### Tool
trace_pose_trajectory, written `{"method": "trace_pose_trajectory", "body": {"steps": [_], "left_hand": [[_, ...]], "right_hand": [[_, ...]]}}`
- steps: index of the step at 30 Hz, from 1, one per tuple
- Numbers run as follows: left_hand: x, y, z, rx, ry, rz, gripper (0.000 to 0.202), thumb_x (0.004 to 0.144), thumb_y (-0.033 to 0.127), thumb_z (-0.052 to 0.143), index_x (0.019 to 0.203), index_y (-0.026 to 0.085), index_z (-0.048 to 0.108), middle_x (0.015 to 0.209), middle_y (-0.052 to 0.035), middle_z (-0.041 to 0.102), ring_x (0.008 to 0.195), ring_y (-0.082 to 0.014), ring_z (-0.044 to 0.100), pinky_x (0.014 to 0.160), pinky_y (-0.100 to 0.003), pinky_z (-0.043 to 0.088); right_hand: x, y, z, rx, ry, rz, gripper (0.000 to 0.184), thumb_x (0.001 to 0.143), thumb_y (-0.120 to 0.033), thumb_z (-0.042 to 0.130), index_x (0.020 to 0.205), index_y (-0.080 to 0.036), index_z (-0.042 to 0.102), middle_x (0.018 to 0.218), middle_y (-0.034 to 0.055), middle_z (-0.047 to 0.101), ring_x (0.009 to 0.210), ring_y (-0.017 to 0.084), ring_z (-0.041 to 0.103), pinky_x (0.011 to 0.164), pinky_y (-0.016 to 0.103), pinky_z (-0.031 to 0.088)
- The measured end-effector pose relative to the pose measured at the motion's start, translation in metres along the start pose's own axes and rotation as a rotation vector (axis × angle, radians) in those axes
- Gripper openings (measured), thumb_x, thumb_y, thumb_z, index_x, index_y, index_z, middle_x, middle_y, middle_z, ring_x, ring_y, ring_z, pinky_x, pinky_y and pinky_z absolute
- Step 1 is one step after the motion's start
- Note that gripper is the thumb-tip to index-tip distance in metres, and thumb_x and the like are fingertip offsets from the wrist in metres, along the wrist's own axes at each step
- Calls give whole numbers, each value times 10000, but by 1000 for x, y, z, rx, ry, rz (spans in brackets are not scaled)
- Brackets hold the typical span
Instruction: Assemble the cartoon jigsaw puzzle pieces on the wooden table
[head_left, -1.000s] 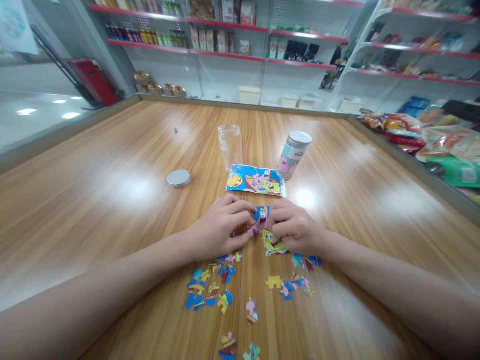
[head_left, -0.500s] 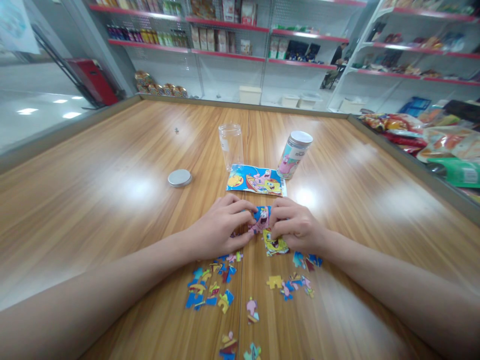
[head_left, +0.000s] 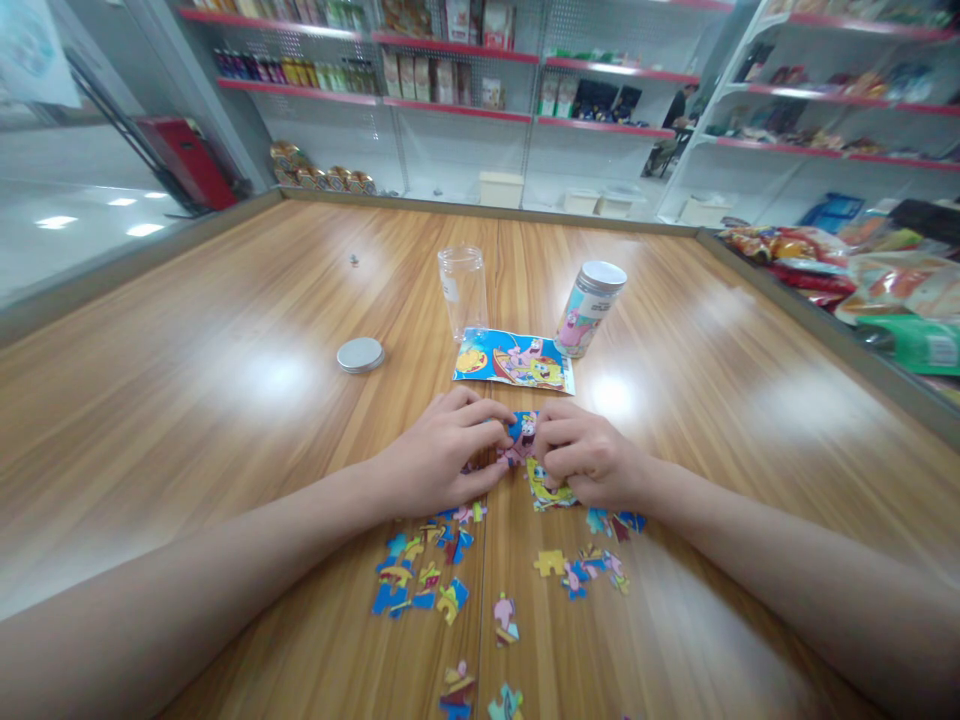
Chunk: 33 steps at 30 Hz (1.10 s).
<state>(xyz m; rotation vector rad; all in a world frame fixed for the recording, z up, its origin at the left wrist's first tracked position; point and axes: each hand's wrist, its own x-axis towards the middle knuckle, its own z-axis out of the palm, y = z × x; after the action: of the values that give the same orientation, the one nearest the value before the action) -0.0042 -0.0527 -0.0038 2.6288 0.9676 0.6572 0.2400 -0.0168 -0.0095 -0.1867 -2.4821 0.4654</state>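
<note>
My left hand (head_left: 439, 455) and my right hand (head_left: 589, 455) meet over a small joined patch of cartoon jigsaw pieces (head_left: 523, 436) on the wooden table (head_left: 225, 380). Both hands have their fingers curled and pinched on that patch, pressing it onto the table. A yellow joined section (head_left: 546, 493) pokes out below my right hand. Loose pieces (head_left: 420, 580) lie in a cluster under my left wrist. More loose pieces (head_left: 592, 570) lie under my right wrist. A printed reference picture (head_left: 514, 360) lies just beyond my hands.
A clear plastic tube (head_left: 463, 290) stands open behind the picture, its metal lid (head_left: 360, 355) lying to the left. A closed printed can (head_left: 589, 308) stands at the right. Snack bags (head_left: 862, 270) pile along the right edge. Shop shelves (head_left: 450, 70) line the back.
My right hand's fingers have shifted slightly left over the joined patch, covering more of it. My left hand has barely moved.
</note>
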Motion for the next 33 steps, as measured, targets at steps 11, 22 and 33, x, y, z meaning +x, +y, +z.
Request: {"method": "trace_pose_trajectory", "body": {"steps": [11, 22, 33], "left_hand": [[0, -1, 0, 1, -5, 4, 136, 943, 308, 588, 998, 216, 671, 1241, -39, 637, 1092, -232, 502, 980, -413, 429], [1, 0, -1, -6, -2, 13, 138, 945, 303, 590, 995, 213, 682, 1245, -50, 643, 1091, -235, 501, 975, -413, 430], [1, 0, -2, -2, -10, 2, 141, 949, 305, 584, 1012, 211, 669, 1252, -44, 638, 1099, -234, 498, 985, -410, 424]], "right_hand": [[3, -3, -3, -15, -72, 30, 240, 670, 55, 471, 573, -153, 540, 711, 16, 607, 770, 161, 450, 717, 314, 333], [4, -5, -5, 11, -110, 33, 252, 701, 53, 475, 594, -159, 561, 733, 20, 600, 798, 165, 466, 734, 318, 352], [3, -5, -4, -12, -106, 24, 244, 737, 22, 486, 624, -172, 583, 735, 23, 633, 802, 175, 508, 724, 330, 382]]}}
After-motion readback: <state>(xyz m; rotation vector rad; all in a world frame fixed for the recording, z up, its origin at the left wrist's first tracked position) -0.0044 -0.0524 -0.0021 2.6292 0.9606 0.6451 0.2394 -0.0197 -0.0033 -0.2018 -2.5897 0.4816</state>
